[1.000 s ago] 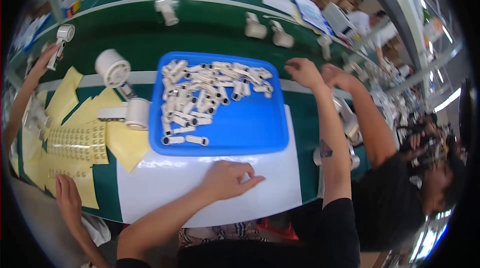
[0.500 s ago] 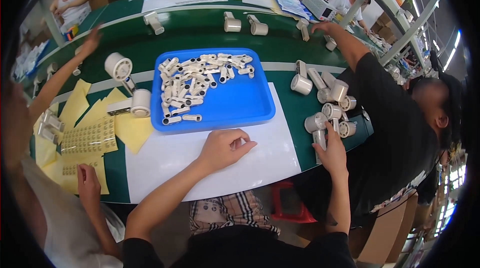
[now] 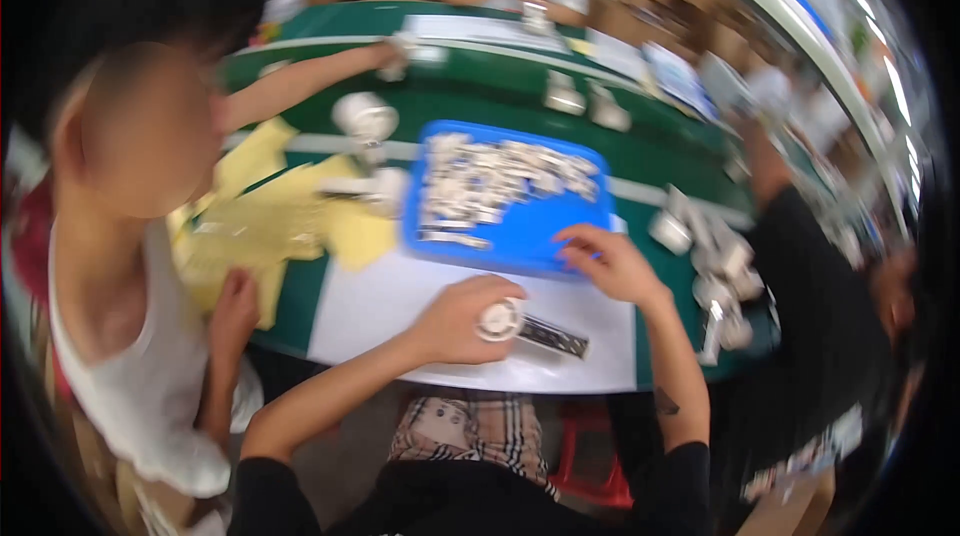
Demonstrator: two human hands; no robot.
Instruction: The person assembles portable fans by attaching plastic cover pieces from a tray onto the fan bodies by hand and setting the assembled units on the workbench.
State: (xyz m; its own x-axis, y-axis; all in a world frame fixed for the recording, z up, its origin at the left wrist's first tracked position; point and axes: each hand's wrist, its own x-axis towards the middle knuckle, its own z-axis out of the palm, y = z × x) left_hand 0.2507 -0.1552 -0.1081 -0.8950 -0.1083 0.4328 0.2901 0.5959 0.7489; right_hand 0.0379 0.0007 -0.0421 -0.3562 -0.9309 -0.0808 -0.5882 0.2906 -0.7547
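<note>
While your L hand [image 3: 458, 321] is wrapped round a white round-headed device [image 3: 499, 320], the head pokes out at the thumb side, spoked face up, w/ its dark-faced handle [image 3: 555, 336] slanting off to the R of that grip. Device is above the white sheet [image 3: 360, 321]; can't tell if they touch. Your R hand [image 3: 615, 266] is beyond & R of the grip, fingers loosely bent and apart, at the near R corner of the blue tray [image 3: 540, 231]; contact too blurred to call. Small white parts [image 3: 480, 176] crowd the tray's far & L portions, beyond the grip. L of grip: yellow papers [image 3: 360, 236] on the green table [image 3: 300, 301]. Well R of grip: white device cluster [image 3: 725, 271], next to a co-worker in black [image 3: 815, 316]. Far L: a co-worker in a white tank top [image 3: 120, 346], arm out over the table. Red stool [image 3: 592, 476] sits below, R of grip.
</note>
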